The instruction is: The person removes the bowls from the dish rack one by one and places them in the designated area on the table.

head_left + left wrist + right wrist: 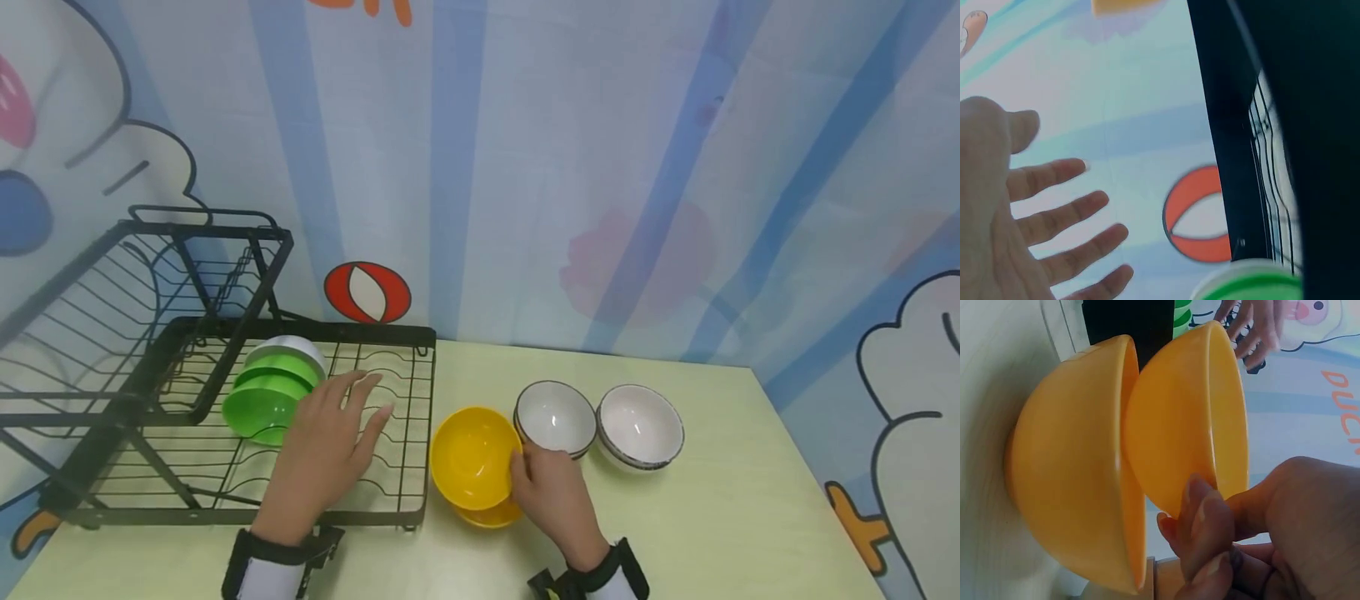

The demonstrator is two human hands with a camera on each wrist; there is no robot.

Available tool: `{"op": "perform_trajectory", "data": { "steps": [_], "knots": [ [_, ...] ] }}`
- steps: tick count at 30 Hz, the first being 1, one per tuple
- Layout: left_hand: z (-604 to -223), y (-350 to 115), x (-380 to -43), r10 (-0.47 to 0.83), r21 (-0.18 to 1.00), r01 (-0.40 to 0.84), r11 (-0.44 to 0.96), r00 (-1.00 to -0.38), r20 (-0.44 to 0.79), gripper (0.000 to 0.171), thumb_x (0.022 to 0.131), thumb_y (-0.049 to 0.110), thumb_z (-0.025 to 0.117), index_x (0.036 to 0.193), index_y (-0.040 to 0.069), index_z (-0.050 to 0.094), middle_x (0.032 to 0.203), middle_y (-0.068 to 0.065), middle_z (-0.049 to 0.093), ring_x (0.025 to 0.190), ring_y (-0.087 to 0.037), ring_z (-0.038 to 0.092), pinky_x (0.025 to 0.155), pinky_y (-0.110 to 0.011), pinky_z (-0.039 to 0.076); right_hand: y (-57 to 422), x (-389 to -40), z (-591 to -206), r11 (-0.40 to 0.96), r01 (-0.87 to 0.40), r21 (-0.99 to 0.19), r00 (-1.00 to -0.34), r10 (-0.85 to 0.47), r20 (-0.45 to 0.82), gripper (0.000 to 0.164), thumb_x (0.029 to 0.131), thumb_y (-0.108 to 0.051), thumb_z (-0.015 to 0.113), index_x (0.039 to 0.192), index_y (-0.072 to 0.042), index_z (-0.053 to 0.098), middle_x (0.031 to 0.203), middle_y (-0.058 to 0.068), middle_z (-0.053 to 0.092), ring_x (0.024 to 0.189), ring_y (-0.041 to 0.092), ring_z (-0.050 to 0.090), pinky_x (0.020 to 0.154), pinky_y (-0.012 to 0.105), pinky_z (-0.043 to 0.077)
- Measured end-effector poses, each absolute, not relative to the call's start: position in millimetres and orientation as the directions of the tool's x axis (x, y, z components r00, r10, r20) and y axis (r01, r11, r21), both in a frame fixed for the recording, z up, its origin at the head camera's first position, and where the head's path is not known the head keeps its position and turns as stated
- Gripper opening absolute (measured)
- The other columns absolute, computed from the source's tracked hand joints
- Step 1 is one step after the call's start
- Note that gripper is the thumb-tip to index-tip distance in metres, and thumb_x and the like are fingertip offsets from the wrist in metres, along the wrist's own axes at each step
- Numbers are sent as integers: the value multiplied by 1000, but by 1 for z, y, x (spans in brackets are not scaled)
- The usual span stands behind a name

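Note:
My right hand point(551, 500) pinches the rim of a yellow bowl point(476, 457) on its right side. That bowl is raised and tilted over a second yellow bowl point(1072, 462), which sits on the table. In the head view the lower one shows only as a front sliver. My left hand point(324, 454) is spread above the dish rack point(416, 417), fingers apart and holding nothing; the left wrist view shows its fingers point(1072, 219) extended. Just left of it, green bowls point(262, 408) and a white one point(288, 343) lean in a row in the rack.
Right of the yellow bowls stand two groups of white bowls with dark rims, a left one point(555, 417) and a right one point(640, 425). The rack's raised upper tier point(281, 250) rises at the left. A printed cloth backdrop point(510, 167) hangs behind the table point(720, 517).

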State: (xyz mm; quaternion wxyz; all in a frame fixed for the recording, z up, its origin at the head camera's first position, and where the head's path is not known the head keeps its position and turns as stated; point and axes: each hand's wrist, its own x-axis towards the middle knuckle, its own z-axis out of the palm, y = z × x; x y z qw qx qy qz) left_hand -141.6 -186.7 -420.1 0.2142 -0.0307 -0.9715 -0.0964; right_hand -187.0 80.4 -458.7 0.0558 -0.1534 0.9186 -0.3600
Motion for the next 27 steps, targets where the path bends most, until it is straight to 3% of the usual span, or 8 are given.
{"op": "perform_trajectory", "data": {
  "steps": [9, 15, 21, 27],
  "knots": [
    [-419, -211, -136, -126, 145, -68, 987, -889, 439, 47, 96, 30, 62, 129, -2, 58, 126, -29, 60, 119, -51, 55, 93, -65, 48, 83, -187, -461, 704, -223, -674, -944, -328, -30, 28, 98, -15, 50, 71, -9, 55, 54, -2, 48, 45, 10, 42, 42, 20, 33],
    [-423, -222, -134, -165, 132, -115, 985, -860, 483, 39, 93, 26, 65, 115, -7, 64, 112, -32, 65, 111, -52, 58, 85, -70, 50, 85, -187, -462, 734, -231, -639, -946, -323, -29, 31, 98, -17, 51, 68, -11, 53, 53, -3, 44, 45, 11, 40, 42, 21, 31],
    [-426, -229, -132, -247, 187, -182, 965, -867, 432, 39, 93, 21, 63, 117, -10, 60, 122, -36, 57, 122, -59, 48, 99, -77, 38, 85, -188, -463, 786, -196, -586, -954, -290, -70, 36, 98, -29, 55, 65, -13, 52, 52, -3, 43, 46, 12, 39, 43, 23, 28],
    [-428, -238, -130, -273, 185, -215, 959, -878, 393, 47, 79, 2, 67, 124, -8, 56, 132, -36, 51, 127, -59, 41, 102, -80, 31, 88, -192, -466, 806, -192, -560, -951, -294, -98, 39, 98, -37, 57, 66, -15, 54, 52, -4, 45, 47, 12, 41, 45, 22, 27]
  ]
}}
